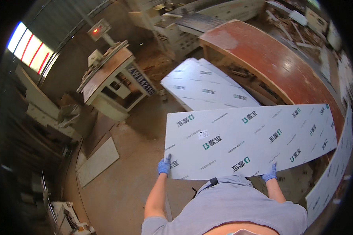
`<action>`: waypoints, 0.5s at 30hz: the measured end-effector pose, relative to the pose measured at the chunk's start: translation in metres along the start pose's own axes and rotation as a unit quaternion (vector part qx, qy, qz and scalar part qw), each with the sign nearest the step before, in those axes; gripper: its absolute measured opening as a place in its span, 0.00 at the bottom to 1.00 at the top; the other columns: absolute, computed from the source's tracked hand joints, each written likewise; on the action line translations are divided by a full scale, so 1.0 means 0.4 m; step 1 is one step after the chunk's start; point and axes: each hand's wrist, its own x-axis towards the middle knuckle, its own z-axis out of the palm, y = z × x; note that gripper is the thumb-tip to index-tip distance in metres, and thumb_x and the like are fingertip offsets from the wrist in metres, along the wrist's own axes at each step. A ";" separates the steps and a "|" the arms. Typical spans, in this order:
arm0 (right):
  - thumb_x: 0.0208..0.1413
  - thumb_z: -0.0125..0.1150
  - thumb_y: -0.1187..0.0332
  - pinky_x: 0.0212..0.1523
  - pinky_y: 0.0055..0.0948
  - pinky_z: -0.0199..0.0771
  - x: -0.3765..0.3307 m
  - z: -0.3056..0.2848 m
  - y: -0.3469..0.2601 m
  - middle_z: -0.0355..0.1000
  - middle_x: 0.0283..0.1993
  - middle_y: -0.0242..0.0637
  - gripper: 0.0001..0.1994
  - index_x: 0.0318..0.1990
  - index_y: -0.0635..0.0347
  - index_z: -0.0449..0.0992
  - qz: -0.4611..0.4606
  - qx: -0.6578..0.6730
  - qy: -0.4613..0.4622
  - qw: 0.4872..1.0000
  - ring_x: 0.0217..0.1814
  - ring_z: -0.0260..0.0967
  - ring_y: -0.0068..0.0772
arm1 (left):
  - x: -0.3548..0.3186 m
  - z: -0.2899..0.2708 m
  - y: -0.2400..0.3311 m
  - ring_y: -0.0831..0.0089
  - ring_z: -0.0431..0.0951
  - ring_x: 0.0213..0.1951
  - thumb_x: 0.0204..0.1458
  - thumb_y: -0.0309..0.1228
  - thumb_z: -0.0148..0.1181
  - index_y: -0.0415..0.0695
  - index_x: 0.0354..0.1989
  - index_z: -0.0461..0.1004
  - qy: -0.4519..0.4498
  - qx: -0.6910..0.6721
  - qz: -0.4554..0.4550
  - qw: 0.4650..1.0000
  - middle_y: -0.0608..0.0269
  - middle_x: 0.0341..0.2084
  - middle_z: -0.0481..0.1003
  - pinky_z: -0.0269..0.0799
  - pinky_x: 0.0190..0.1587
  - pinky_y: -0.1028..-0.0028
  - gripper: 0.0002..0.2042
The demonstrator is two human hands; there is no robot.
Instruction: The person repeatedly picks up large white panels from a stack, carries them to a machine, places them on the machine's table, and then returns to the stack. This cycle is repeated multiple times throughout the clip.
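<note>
A large white panel [223, 145], covered in a printed protective film, spans the space in front of my body. My left hand [164, 166], in a blue glove, grips its left edge near the lower corner, thumb on the top face and fingers hidden underneath. Along the near edge, toward the right, my right hand [270, 175] holds the panel the same way, also gloved in blue. A small white label [203, 134] sits on the panel's face. Just beyond its far edge lies a stack of similar white panels [208, 84], partly covered by the held one.
A long red-brown worktable [262, 55] curves along the far right. Another filmed panel [329, 176] stands at the right. A machine table [110, 74] with a control box [99, 30] is at the far left. A pale board [98, 162] lies on the floor; wood scraps [292, 29] pile up far right.
</note>
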 end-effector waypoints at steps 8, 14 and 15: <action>0.55 0.25 0.33 0.66 0.52 0.43 -0.172 0.124 0.119 0.47 0.69 0.36 0.38 0.67 0.46 0.48 0.031 -0.020 -0.048 0.998 0.69 0.43 0.47 | -0.180 -0.315 0.021 0.69 0.72 0.25 0.48 0.59 0.53 0.36 0.30 0.77 0.026 -0.015 0.001 1.000 0.53 0.22 0.76 0.68 0.32 0.68 0.31; 0.55 0.25 0.33 0.65 0.52 0.44 -0.423 0.419 0.344 0.50 0.68 0.35 0.37 0.66 0.45 0.52 0.036 -0.069 0.054 0.996 0.69 0.44 0.47 | -0.255 -0.603 -0.165 0.70 0.70 0.21 0.49 0.59 0.52 0.35 0.23 0.74 0.062 -0.060 -0.028 0.996 0.54 0.17 0.72 0.67 0.27 0.66 0.31; 0.55 0.26 0.34 0.65 0.52 0.44 -0.499 0.478 0.407 0.50 0.68 0.35 0.37 0.65 0.45 0.52 0.029 -0.086 0.090 0.992 0.68 0.45 0.46 | -0.254 -0.677 -0.204 0.70 0.70 0.21 0.49 0.59 0.52 0.35 0.22 0.73 0.062 -0.063 -0.033 0.996 0.54 0.16 0.71 0.67 0.27 0.65 0.31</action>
